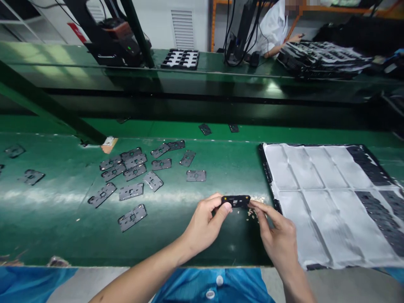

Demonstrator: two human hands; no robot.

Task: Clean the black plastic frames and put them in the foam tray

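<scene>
Above the green bench, my left hand (211,219) grips a small black plastic plate (236,201) by its left end, thumb in front and fingers behind. The plate is tilted up, with openings in its middle and small yellow spots at its upper corners. At its right end, my right hand (276,229) has thumb and forefinger pinched together, close against the corner; whatever lies between those fingertips is too small to make out. Beside and below the right fingertips, tiny beige bits (251,213) lie scattered in a loose heap.
Several similar black plates (131,191) lie spread to the left. At right, a large black tray (268,176) bears whitish sheeting and more dark plates. A green post (53,105) slants down at left. Across the bench, a person in white (273,29) works beside stacked trays (322,59).
</scene>
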